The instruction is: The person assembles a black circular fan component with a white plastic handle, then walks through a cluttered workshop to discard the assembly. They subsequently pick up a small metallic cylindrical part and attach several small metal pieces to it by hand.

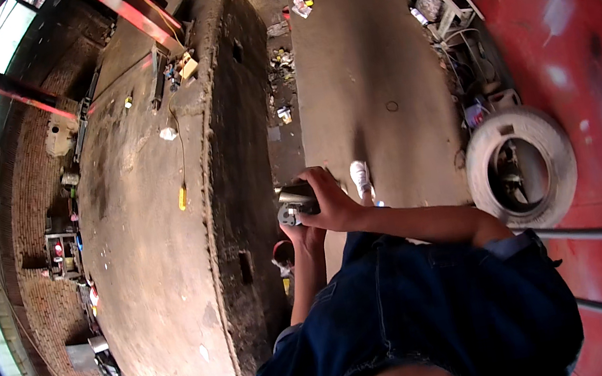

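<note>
A grey metal machine part (301, 199) is held in front of my body, over the edge of a long pit. It has a rounded, cylinder-like body and a flat flanged end with holes, and its exact kind is unclear. My right hand (332, 203) grips it from the right, with fingers over the top and thumb low. From below, my left hand (300, 232) supports it, its fingers largely hidden behind the part. Just beyond my right hand, a white shoe (360, 175) stands on the floor strip.
The deep pit (285, 147) runs ahead on my left, with litter along its bottom. Across it, a yellow-handled tool (182, 198) lies on the concrete. A worn tyre (558, 163) leans near the red panel (588, 64) at right. Red lift posts (132, 14) stand far left.
</note>
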The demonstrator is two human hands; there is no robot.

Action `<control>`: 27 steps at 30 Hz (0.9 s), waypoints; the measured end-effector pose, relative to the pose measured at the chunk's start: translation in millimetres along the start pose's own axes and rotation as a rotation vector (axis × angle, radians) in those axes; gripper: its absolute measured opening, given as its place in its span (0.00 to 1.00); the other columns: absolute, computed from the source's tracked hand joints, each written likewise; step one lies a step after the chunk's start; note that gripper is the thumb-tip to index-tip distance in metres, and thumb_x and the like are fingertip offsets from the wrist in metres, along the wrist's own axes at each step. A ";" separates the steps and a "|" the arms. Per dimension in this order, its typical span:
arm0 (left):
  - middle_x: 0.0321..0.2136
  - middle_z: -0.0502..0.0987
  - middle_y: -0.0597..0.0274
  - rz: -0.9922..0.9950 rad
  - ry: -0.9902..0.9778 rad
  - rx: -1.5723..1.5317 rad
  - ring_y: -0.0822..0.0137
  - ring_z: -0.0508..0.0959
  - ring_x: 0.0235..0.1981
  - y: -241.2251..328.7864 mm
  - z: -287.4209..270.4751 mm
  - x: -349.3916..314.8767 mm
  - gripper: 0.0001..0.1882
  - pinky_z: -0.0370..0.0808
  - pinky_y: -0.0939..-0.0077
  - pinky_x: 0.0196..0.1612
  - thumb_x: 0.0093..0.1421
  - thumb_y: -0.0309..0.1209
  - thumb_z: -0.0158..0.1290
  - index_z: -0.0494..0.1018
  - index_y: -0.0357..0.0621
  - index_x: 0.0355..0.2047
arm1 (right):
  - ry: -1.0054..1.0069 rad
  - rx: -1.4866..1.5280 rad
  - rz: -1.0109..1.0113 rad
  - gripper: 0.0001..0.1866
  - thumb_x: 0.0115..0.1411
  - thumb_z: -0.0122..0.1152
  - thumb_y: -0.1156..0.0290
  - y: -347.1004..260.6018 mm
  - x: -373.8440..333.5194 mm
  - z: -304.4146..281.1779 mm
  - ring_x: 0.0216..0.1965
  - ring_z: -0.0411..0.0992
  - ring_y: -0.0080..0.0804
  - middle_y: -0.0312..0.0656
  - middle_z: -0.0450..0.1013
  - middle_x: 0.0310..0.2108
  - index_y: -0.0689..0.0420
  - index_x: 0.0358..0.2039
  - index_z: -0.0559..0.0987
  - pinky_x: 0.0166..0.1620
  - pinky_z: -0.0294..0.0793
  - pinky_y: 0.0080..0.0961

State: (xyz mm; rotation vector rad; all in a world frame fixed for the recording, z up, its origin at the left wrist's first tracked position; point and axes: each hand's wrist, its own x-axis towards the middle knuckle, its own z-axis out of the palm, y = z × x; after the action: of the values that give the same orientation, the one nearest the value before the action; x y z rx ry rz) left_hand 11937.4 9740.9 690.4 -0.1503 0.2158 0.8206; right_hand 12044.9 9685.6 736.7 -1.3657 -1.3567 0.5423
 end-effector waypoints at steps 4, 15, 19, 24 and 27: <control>0.44 0.71 0.49 -0.071 -0.083 -0.051 0.53 0.71 0.46 1.5 14.5 157.5 0.19 0.68 0.59 0.52 0.58 0.37 0.38 0.69 0.37 0.43 | 0.036 -0.061 0.092 0.34 0.40 0.66 0.69 78.6 118.0 -47.7 0.50 0.58 0.51 0.53 0.58 0.46 0.61 0.48 0.60 0.53 0.58 0.38; 0.43 0.72 0.52 -0.247 -0.009 0.172 0.56 0.72 0.46 -62.8 123.9 546.1 0.18 0.69 0.62 0.51 0.59 0.39 0.40 0.68 0.40 0.43 | 0.285 -0.141 0.102 0.33 0.39 0.64 0.71 240.9 410.5 -227.2 0.49 0.59 0.50 0.53 0.60 0.44 0.61 0.47 0.61 0.53 0.59 0.38; 0.42 0.72 0.51 -0.202 0.034 0.222 0.55 0.72 0.45 -70.9 135.2 679.8 0.18 0.69 0.60 0.51 0.59 0.39 0.41 0.69 0.39 0.42 | 0.281 -0.174 0.125 0.33 0.39 0.65 0.70 330.1 513.8 -273.8 0.47 0.60 0.50 0.53 0.60 0.43 0.62 0.46 0.62 0.52 0.60 0.37; 0.43 0.72 0.50 -0.085 0.078 0.142 0.54 0.72 0.45 -53.4 203.5 838.5 0.21 0.69 0.60 0.51 0.59 0.41 0.39 0.69 0.38 0.43 | 0.150 -0.088 0.046 0.33 0.42 0.65 0.68 383.4 677.3 -328.9 0.47 0.60 0.50 0.54 0.60 0.43 0.61 0.47 0.61 0.51 0.61 0.37; 0.43 0.71 0.51 0.017 -0.044 0.262 0.54 0.71 0.46 -45.4 239.3 916.4 0.22 0.67 0.60 0.52 0.59 0.41 0.36 0.68 0.39 0.44 | 0.089 -0.071 -0.080 0.33 0.42 0.65 0.69 406.9 775.7 -360.6 0.48 0.60 0.50 0.53 0.60 0.44 0.61 0.47 0.61 0.52 0.60 0.38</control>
State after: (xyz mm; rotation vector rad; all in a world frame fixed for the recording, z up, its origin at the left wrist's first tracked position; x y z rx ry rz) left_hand 12608.9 10410.3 696.9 0.1156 0.2813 0.8044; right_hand 12717.9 10351.5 765.7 -1.3703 -1.3622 0.3791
